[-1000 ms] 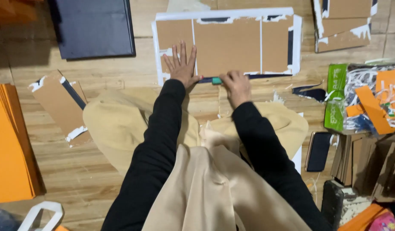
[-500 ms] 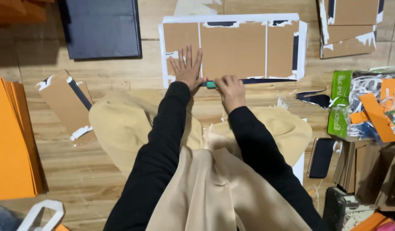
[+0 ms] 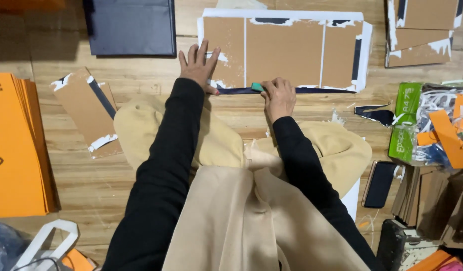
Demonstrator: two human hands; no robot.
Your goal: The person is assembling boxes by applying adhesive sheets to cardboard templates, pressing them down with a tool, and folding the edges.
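Observation:
A flattened brown cardboard sheet (image 3: 284, 50) with white torn edges and dark strips lies on the wooden floor in front of me. My left hand (image 3: 199, 68) rests flat, fingers spread, on its near left corner. My right hand (image 3: 278, 95) is closed around a small teal tool (image 3: 257, 87) held at the sheet's near edge, against a dark blue strip (image 3: 311, 91) that runs along that edge. Both arms wear black sleeves over beige cloth.
A dark blue panel (image 3: 131, 25) lies far left, a torn cardboard piece (image 3: 88, 108) near left, an orange sheet stack (image 3: 18, 145) at the left edge. More cardboard (image 3: 422, 35) sits far right, with a green packet (image 3: 404, 120), orange scraps (image 3: 447, 133) and a black phone (image 3: 379, 183).
The view has shifted slightly, so the sheet sits further right in frame. My right hand with the teal tool has stayed at the near edge; my left hand stays flat.

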